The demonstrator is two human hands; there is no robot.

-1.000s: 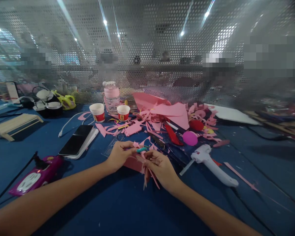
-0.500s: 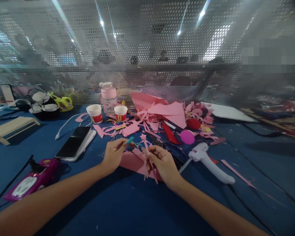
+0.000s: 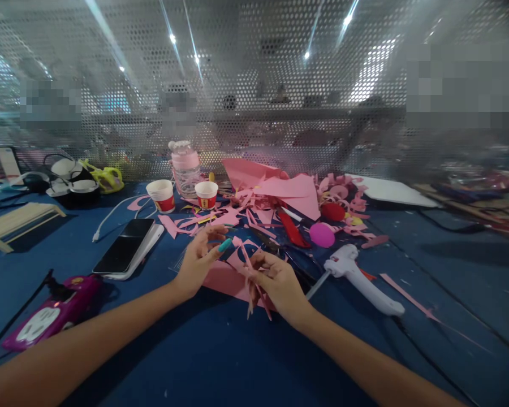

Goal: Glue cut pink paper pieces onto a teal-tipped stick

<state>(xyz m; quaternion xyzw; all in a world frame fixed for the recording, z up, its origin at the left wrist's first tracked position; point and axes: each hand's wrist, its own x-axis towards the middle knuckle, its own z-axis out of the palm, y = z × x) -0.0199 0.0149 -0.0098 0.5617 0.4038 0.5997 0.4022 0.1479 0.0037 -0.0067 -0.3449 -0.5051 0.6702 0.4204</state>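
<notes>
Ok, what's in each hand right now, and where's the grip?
The right hand pinches thin pink paper strips near their upper ends, with the lower ends hanging free. The left hand has a teal-tipped tool at its fingertips; the exact grip is unclear.
</notes>
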